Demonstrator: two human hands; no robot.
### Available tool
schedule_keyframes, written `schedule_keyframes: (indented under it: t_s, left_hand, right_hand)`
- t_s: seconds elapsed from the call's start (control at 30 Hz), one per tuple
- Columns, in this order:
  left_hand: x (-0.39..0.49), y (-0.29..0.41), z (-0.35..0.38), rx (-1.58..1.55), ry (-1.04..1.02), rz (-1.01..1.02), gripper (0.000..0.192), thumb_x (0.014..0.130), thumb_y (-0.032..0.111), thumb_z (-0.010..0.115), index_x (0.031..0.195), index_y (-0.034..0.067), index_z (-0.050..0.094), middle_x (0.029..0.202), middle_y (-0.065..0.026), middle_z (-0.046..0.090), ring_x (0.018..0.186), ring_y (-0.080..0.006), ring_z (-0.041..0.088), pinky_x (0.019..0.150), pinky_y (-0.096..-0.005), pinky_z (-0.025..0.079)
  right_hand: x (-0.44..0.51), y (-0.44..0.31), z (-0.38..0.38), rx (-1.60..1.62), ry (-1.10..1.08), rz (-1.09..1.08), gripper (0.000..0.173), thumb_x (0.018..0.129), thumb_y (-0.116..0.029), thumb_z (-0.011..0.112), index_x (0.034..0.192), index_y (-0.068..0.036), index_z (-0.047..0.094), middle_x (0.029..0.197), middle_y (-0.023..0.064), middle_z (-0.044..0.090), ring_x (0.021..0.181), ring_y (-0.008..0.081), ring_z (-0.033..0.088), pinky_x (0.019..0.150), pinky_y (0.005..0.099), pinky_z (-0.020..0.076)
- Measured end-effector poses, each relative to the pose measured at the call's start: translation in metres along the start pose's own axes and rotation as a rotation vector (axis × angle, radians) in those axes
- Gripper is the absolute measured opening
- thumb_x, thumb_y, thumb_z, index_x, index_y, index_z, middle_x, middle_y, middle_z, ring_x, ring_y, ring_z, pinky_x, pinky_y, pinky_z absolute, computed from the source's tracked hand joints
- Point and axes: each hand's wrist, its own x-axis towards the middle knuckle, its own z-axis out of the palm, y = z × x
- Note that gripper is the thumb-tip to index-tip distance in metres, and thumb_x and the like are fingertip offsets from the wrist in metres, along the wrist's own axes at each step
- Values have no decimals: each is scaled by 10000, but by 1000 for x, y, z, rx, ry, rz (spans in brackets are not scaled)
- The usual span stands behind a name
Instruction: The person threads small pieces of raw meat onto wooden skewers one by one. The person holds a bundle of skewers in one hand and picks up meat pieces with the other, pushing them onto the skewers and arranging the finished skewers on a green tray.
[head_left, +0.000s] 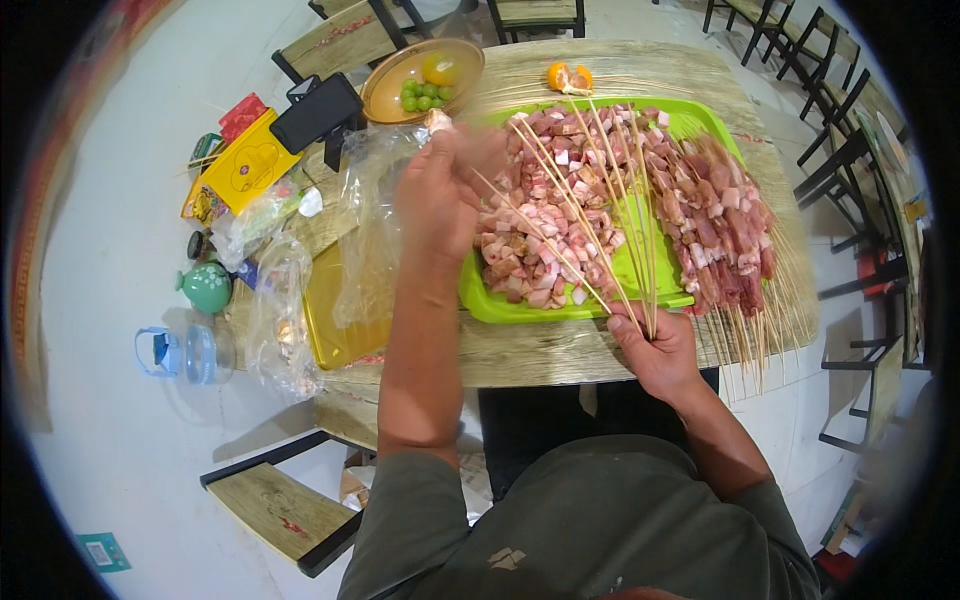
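Note:
My right hand (658, 345) grips the lower ends of several bare bamboo skewers (592, 221), which fan out over a green plastic tray (547, 313). Blurred by motion, my left hand (442, 187) is raised at the tray's left edge, with a pale piece (438, 120) at its fingertips; whether it is meat cannot be told. Cubes of raw meat (544, 247), pink and whitish, fill the tray's left and back parts. Threaded meat skewers (716, 225) lie stacked at its right side, their bare ends jutting past the table edge.
Behind the tray sit a partly peeled orange citrus fruit (570, 78) and loose skewers. A brown bowl (382, 90) holds green fruit. To the left are a phone on a stand (317, 112), a yellow box (251, 161), plastic bags (281, 315) and a yellow tray (337, 300). Chairs surround the table.

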Motion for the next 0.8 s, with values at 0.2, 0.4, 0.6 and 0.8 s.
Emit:
schedule_keyframes:
  t_s: [0.2,0.4,0.6,0.8]
  left_hand:
    - [-6,-2,14,-65,-10,14,203,1041,183,459,1038,0,548,1112,-184,658,1044,-241,665,922,-368,561]
    - [-6,-8,11,-126,-39,-4,180,1032,170,481,981,17,562,1075,-174,668,1001,-224,675,892,-352,574]
    - [-9,-9,12,-124,-32,-36,174,1029,173,494,1004,21,576,1038,-162,677,963,-223,685,857,-363,589]
    - [-10,-13,14,-100,-62,-67,166,1023,165,505,1020,21,589,1022,-160,684,924,-236,694,841,-371,596]
  right_hand:
    - [0,-3,2,39,33,5,190,955,-71,636,1107,34,683,719,-51,597,626,12,493,533,195,404]
    - [-1,-2,4,41,61,2,183,958,-72,632,1103,26,688,703,-53,589,602,4,476,511,189,384]
    - [-1,0,4,23,82,-24,171,954,-70,638,1086,22,695,692,-58,584,597,2,472,506,189,379]
    - [-2,3,4,15,110,-35,161,957,-72,635,1072,23,695,687,-56,585,592,1,468,500,193,378]
